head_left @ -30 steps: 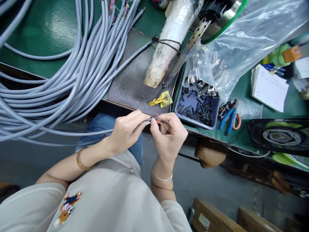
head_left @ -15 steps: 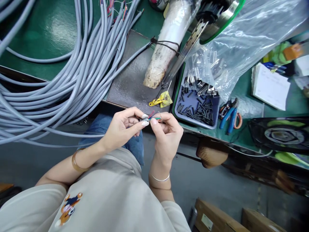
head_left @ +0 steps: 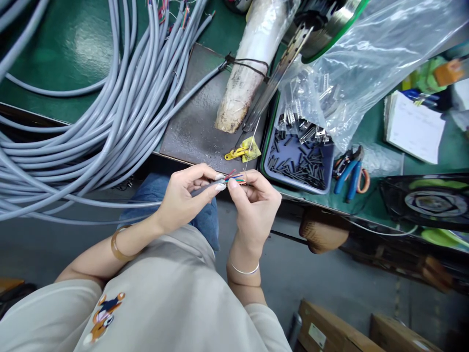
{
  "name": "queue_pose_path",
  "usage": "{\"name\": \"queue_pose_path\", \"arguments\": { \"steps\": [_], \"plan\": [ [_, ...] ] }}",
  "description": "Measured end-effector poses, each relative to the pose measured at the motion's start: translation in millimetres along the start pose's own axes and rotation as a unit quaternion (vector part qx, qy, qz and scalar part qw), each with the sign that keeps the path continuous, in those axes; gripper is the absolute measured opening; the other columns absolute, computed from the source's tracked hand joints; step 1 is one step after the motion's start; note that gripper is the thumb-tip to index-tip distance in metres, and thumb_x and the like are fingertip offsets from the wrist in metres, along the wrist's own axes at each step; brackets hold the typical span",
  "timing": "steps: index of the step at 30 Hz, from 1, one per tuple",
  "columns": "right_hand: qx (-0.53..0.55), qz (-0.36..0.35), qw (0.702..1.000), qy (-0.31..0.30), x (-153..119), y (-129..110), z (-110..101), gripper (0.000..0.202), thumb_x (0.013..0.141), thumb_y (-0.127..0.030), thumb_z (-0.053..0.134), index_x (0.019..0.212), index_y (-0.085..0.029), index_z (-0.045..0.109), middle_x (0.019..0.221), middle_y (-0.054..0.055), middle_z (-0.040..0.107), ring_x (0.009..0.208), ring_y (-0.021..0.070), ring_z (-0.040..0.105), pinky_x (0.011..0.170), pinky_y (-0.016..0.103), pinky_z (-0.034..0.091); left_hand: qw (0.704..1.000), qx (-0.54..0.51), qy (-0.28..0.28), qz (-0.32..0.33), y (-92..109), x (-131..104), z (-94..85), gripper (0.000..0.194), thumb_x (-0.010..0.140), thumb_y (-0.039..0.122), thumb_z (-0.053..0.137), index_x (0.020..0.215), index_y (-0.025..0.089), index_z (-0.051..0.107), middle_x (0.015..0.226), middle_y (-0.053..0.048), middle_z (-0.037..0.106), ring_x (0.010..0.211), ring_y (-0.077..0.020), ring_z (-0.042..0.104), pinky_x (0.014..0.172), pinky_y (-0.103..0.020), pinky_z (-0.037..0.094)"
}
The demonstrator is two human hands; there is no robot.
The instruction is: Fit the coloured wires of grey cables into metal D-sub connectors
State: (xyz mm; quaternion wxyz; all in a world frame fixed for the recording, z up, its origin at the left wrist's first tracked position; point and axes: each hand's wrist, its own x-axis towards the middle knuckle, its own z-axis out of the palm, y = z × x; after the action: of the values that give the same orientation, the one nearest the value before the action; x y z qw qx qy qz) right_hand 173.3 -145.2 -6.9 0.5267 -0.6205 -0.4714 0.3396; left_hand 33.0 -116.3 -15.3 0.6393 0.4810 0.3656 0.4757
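Between thumb and fingers, my left hand (head_left: 190,193) pinches the end of a grey cable (head_left: 207,187). Thin coloured wires (head_left: 234,180), red, blue, green and orange among them, fan out of that end. My right hand (head_left: 254,203) is closed, thumb against forefinger, on these wires just right of the left fingertips. Its curled fingers partly hide the wire ends. Both hands are in front of the bench edge, above my lap. A yellow tool (head_left: 235,153) and a crumpled yellow piece (head_left: 252,148) lie on the dark plate (head_left: 200,112) beyond them.
A bundle of grey cables (head_left: 120,122) covers the left side. A blue tray (head_left: 267,171) holds black tubes and metal connectors. Blue-handled pliers (head_left: 352,178) lie right of it. A wrapped white cylinder (head_left: 244,73) and a spool (head_left: 339,36) stand behind.
The view has shifted slightly. My right hand has turned a little outward, and more of the grey cable end and the coloured wires shows between my hands.
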Motion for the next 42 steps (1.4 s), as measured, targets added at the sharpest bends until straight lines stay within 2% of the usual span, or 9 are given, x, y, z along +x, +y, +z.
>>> {"name": "queue_pose_path", "arguments": {
  "steps": [5,9,17,28,30,32,36,38,42],
  "plan": [
    [-0.063,-0.094,0.993,0.043,-4,-1,6,0.006,0.087,-0.018,0.07,0.082,-0.02,0.07,0.075,-0.005,0.059,0.05,0.0033,0.03,0.047,0.024,0.023,0.999,0.038,0.034,0.008,-1,-3,3.1,0.017,0.086,0.029,0.076,0.087,0.014,0.068,0.078,-0.001,0.066,0.059,-0.0069,0.06,0.055,-0.017,0.052],
    [-0.109,-0.18,0.975,0.078,-5,1,7,0.009,0.086,-0.013,0.072,0.087,-0.021,0.072,0.082,-0.004,0.065,0.049,0.0027,0.031,0.049,0.024,0.028,0.996,0.085,0.022,0.024,1,-1,0.9,0.012,0.088,0.026,0.073,0.087,0.015,0.069,0.08,-0.002,0.066,0.067,-0.0096,0.061,0.06,-0.019,0.053],
    [-0.089,-0.081,0.992,0.037,-2,-3,-1,0.008,0.089,-0.023,0.07,0.083,-0.019,0.07,0.079,-0.003,0.064,0.047,0.0028,0.029,0.045,0.025,0.021,0.991,0.118,-0.02,0.063,-2,1,-5.0,0.011,0.091,0.025,0.071,0.087,0.015,0.072,0.081,-0.004,0.069,0.067,-0.0109,0.058,0.061,-0.022,0.049],
    [-0.12,-0.075,0.99,0.003,-4,-9,-14,0.008,0.09,-0.027,0.071,0.087,-0.02,0.073,0.08,-0.002,0.064,0.05,0.0037,0.028,0.046,0.026,0.022,0.973,0.174,-0.048,0.141,1,5,-7.1,0.009,0.091,0.022,0.069,0.087,0.015,0.073,0.074,-0.003,0.069,0.066,-0.0113,0.056,0.06,-0.023,0.044],
    [-0.121,-0.072,0.99,-0.011,-3,-10,-15,0.008,0.09,-0.026,0.071,0.085,-0.02,0.071,0.079,-0.003,0.062,0.049,0.0036,0.027,0.046,0.026,0.021,0.98,0.154,-0.053,0.114,0,4,-6.4,0.01,0.091,0.024,0.07,0.086,0.015,0.071,0.075,-0.003,0.068,0.065,-0.0112,0.057,0.06,-0.022,0.046],
    [-0.12,-0.079,0.989,-0.018,-2,-10,-14,0.008,0.089,-0.025,0.071,0.083,-0.019,0.07,0.077,-0.004,0.06,0.049,0.0034,0.027,0.046,0.025,0.021,0.992,0.101,-0.061,0.047,1,2,-5.3,0.014,0.092,0.029,0.07,0.089,0.015,0.067,0.073,-0.001,0.064,0.061,-0.01,0.058,0.058,-0.022,0.048],
    [-0.104,-0.14,0.985,0.014,-2,-9,-6,0.008,0.087,-0.019,0.071,0.08,-0.02,0.067,0.075,-0.005,0.059,0.049,0.0033,0.03,0.047,0.024,0.025,0.994,-0.029,-0.079,-0.074,6,0,-3.6,0.026,0.091,0.038,0.072,0.094,0.016,0.061,0.061,0.006,0.052,0.049,-0.0067,0.05,0.048,-0.019,0.043],
    [-0.082,-0.147,0.985,0.026,-2,-7,-2,0.009,0.086,-0.018,0.071,0.079,-0.02,0.066,0.074,-0.005,0.059,0.049,0.0038,0.032,0.046,0.024,0.026,0.991,-0.063,-0.078,-0.087,8,2,-3.5,0.028,0.087,0.04,0.076,0.095,0.016,0.063,0.062,0.005,0.054,0.049,-0.0058,0.048,0.047,-0.018,0.041],
    [-0.009,-0.072,0.997,-0.014,-2,0,2,0.012,0.085,-0.029,0.071,0.078,-0.021,0.064,0.074,-0.003,0.059,0.05,0.0058,0.036,0.044,0.023,0.027,0.994,-0.071,-0.052,-0.065,10,5,-3.4,0.029,0.079,0.04,0.083,0.088,0.016,0.07,0.079,-0.002,0.069,0.066,-0.0097,0.063,0.061,-0.021,0.053]
  ]
}}
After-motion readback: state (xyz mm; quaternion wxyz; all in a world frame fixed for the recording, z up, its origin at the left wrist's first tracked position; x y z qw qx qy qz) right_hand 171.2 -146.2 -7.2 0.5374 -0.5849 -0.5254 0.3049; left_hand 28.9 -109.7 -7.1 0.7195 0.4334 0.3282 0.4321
